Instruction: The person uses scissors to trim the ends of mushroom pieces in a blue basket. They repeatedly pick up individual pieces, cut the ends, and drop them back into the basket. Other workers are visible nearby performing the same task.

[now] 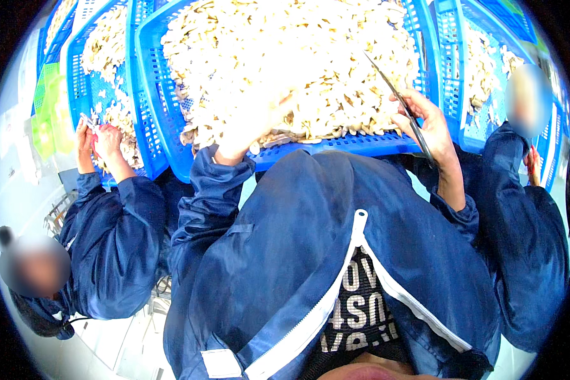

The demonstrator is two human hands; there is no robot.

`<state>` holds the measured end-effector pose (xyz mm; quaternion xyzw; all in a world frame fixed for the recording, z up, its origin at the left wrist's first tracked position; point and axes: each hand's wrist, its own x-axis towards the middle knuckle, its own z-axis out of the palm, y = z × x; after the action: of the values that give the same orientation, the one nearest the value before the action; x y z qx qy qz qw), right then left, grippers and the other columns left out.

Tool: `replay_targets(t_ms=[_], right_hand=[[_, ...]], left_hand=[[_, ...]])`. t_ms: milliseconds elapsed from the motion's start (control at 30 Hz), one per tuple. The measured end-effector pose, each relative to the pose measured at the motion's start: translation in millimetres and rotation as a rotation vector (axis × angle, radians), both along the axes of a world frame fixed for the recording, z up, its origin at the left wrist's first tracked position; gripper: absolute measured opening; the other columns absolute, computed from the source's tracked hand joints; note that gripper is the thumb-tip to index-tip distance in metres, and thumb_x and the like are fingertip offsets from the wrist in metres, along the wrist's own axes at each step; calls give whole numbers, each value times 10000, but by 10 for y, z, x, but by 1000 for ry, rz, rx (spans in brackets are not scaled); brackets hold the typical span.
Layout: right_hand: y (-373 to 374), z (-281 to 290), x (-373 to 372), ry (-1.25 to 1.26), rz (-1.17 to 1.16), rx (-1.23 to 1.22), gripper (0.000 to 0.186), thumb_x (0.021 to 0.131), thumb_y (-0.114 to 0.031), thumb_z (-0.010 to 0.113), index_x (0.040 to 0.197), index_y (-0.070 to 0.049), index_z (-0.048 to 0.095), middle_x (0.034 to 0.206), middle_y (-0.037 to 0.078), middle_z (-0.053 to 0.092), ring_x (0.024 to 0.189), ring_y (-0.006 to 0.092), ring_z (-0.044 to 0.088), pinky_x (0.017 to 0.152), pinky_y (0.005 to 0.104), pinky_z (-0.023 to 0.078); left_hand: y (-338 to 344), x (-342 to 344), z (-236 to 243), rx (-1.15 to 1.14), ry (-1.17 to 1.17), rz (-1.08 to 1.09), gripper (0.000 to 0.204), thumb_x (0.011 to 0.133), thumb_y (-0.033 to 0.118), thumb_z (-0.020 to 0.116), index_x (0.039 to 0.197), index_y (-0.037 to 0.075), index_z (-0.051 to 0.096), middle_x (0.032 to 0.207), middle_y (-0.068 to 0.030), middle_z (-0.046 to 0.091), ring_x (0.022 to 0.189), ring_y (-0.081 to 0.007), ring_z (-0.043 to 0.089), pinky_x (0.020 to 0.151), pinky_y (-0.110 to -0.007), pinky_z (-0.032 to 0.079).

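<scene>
In the head view, the person's right hand [432, 128] was partly curled around a long dark tool [415, 128], apparently a pair of scissors, at the right side of the large blue crate [386, 145]. Thumb and forefinger closed toward each other near the middle of the tool, whose handle end lay along the palm toward the wrist; its narrow point slanted up and left over the pale mushroom-like pieces [335, 95]. These pieces filled most of the crate in a loose layer, reaching its near edge, with a little blue mesh showing through at the left. The left hand [253, 130] reached over the near left part of that layer, its fingers pointing up and right among the pieces. Glare washed out the fingers, so whether they were spread or pinched on a piece could not be told. On the left, a co-worker's 2 hands [107, 140] met over a narrower blue crate [133, 95] of similar pieces, with something red at 1 of them. On the right, beyond another blue crate [453, 69], 1 hand [534, 164] of another co-worker showed, its grip too small to tell.
</scene>
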<state>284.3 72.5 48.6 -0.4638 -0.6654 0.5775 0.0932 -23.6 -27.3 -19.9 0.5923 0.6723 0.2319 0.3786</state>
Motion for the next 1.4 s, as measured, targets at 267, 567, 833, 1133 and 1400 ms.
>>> replay_targets(t_ms=[267,567,833,1133,1400], right_hand=[[-65,-95,106,-22,1,-10,294,810,-75,653,1085,-11,573,792,-29,484,721,55,449,671,197,380],[-84,-34,55,-45,36,5,293,810,-50,631,1095,-15,571,837,-25,498,780,53,463,728,197,383],[-111,-55,52,-43,43,17,288,799,-72,662,1071,-18,585,787,-40,475,727,52,444,683,196,381],[-176,-53,-34,3,31,28,292,782,-126,710,1037,-28,609,762,-29,467,695,60,413,634,200,377],[-362,100,-323,73,84,-132,358,811,-160,693,1129,-36,587,932,31,612,799,102,550,755,259,473]], left_hand=[[-89,319,-82,39,27,132,306,810,196,690,1072,55,624,894,-75,646,815,-145,588,739,-266,463],[-261,-26,-193,-97,-712,476,152,838,109,641,979,53,638,865,-25,621,716,-116,547,648,-236,445],[-415,-165,-107,-165,-860,536,169,823,176,626,931,46,614,773,-43,585,676,-126,553,579,-254,439],[-268,284,-230,-19,-189,344,131,812,135,690,802,69,577,654,0,561,572,-60,504,517,-222,400],[-252,264,236,-97,-1298,816,88,862,90,596,902,18,626,749,-55,610,642,-114,526,554,-222,399]])
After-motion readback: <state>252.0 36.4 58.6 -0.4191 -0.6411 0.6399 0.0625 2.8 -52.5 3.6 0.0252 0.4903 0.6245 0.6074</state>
